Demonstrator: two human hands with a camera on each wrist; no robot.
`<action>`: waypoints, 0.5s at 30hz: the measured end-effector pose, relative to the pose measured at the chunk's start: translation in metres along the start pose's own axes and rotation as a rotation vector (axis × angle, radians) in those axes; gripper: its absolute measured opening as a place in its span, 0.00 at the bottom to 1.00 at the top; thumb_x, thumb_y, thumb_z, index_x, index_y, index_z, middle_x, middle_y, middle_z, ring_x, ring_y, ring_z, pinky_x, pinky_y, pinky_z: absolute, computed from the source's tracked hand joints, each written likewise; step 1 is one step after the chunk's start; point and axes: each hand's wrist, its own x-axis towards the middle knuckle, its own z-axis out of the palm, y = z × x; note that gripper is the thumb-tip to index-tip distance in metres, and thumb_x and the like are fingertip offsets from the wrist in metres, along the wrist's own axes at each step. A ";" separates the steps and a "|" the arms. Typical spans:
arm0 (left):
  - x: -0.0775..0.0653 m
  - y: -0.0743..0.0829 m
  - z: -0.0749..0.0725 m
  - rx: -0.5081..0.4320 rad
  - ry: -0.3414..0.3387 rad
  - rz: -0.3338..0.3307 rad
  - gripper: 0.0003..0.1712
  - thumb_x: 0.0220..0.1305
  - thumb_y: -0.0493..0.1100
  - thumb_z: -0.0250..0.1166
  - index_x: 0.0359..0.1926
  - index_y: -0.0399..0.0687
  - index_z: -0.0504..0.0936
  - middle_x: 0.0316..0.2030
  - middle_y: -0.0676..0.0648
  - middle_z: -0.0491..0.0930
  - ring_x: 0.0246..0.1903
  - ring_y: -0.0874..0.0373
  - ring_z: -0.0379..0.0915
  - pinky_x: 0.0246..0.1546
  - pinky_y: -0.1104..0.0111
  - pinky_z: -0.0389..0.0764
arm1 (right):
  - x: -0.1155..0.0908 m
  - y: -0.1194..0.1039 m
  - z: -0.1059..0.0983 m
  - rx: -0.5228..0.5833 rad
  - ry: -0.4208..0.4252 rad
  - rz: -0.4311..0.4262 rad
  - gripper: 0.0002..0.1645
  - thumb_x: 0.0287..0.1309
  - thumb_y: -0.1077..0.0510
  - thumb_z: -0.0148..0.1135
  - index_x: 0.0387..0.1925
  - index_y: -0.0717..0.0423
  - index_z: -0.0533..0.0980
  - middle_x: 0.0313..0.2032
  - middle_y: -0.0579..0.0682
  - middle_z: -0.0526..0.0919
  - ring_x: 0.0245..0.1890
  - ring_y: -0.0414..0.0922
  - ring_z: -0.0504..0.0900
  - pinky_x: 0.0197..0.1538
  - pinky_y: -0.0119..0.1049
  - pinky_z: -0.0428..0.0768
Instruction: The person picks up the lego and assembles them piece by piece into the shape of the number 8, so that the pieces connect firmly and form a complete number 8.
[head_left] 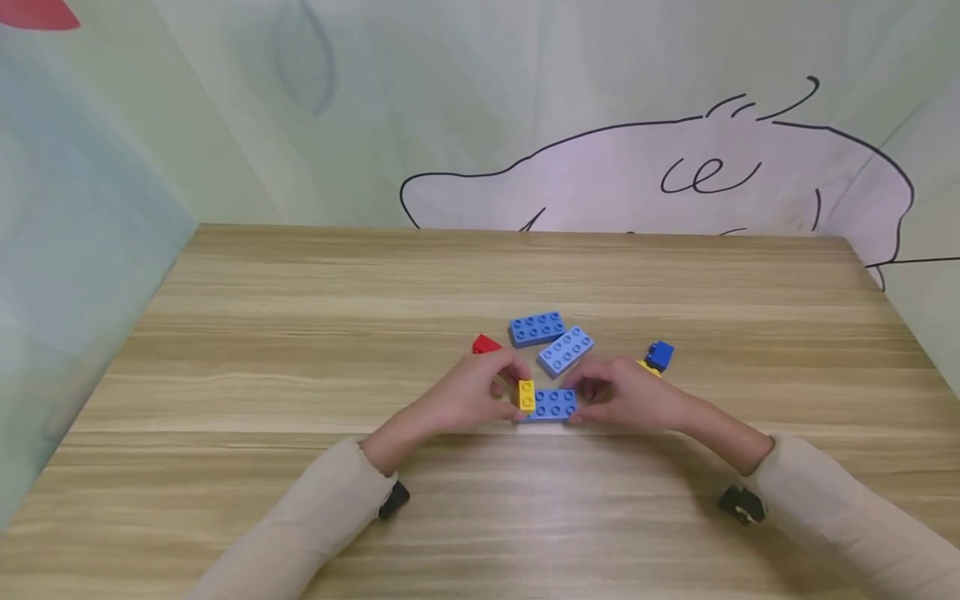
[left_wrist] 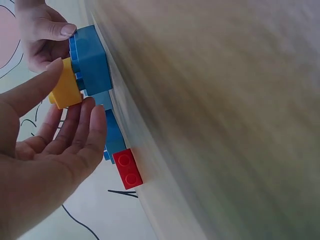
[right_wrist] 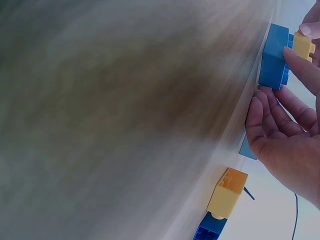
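Between finger and thumb, my left hand [head_left: 476,390] pinches a small yellow toy brick [head_left: 527,397] with two studs showing on top. It stands at the left end of a blue eight-stud-size brick [head_left: 555,405]. In the left wrist view the yellow brick [left_wrist: 66,86] meets the studded side of the blue brick [left_wrist: 94,62], with some studs showing between them; whether it is fully seated I cannot tell. At the right end, my right hand [head_left: 630,395] holds the blue brick by thumb and fingers, which lies on the table.
Behind the hands lie a blue brick [head_left: 537,330] and a lighter blue brick [head_left: 566,352]. A red brick [head_left: 486,343] is partly hidden past the left hand. Beyond the right hand, a dark blue brick [head_left: 660,356] adjoins a yellow brick [right_wrist: 226,195]. The wooden table [head_left: 300,292] meets a printed backdrop.
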 end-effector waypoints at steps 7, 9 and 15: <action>0.001 -0.002 0.002 -0.008 -0.001 0.022 0.20 0.47 0.33 0.71 0.42 0.44 0.74 0.40 0.51 0.76 0.42 0.58 0.72 0.43 0.69 0.75 | 0.000 0.000 0.000 0.004 -0.005 0.009 0.18 0.47 0.56 0.70 0.42 0.57 0.77 0.33 0.42 0.77 0.34 0.41 0.74 0.38 0.32 0.77; 0.001 -0.002 0.002 -0.012 0.000 0.026 0.20 0.47 0.33 0.71 0.41 0.44 0.74 0.39 0.51 0.76 0.42 0.58 0.72 0.43 0.69 0.75 | 0.000 0.000 0.000 0.005 -0.006 0.013 0.19 0.47 0.56 0.70 0.42 0.57 0.77 0.33 0.42 0.77 0.34 0.42 0.74 0.38 0.32 0.77; 0.001 -0.001 0.002 -0.008 0.004 0.015 0.19 0.47 0.33 0.71 0.41 0.45 0.75 0.39 0.51 0.77 0.42 0.57 0.72 0.43 0.68 0.75 | 0.000 0.000 0.000 0.008 -0.003 0.009 0.18 0.47 0.56 0.70 0.41 0.57 0.77 0.33 0.42 0.77 0.34 0.42 0.73 0.38 0.32 0.77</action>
